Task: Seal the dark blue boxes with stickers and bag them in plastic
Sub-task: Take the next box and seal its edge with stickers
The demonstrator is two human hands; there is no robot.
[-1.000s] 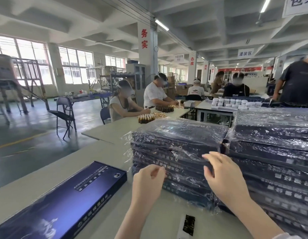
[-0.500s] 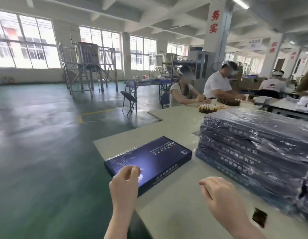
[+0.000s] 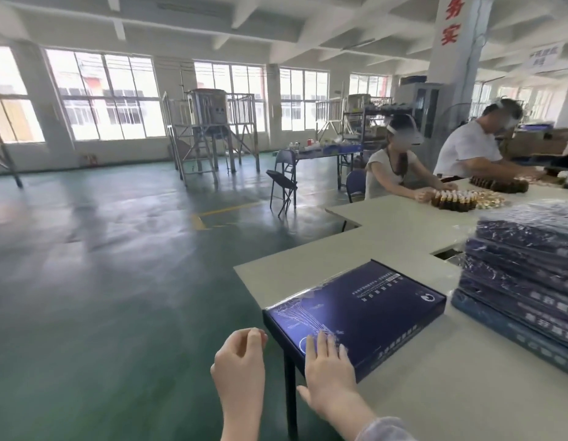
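Grip, right: the right hand (image 3: 328,367) lies flat with straight fingers on the near corner of the lid, pressing and grasping nothing.
Grip, left: the left hand (image 3: 239,361) hovers just off the surface's edge, beside the box's near-left corner, fingers loosely curled, empty.
Task's thing: one dark blue box (image 3: 365,307) lies flat and closed, unbagged, at the near-left corner of the pale surface (image 3: 435,393), set at an angle.
Finished work: a stack of bagged boxes (image 3: 524,281) in crinkled clear plastic stands to the right, near the loose box but apart from it.
Step in hand: probably taking hold of the next box to seal it; no sticker or loose bag is in view.
Next move: likely the left hand must close on the box's free edge so both hands can draw it nearer, without sliding it off the corner.
Beyond: two seated workers sort brown bottles (image 3: 454,200) on a farther surface.
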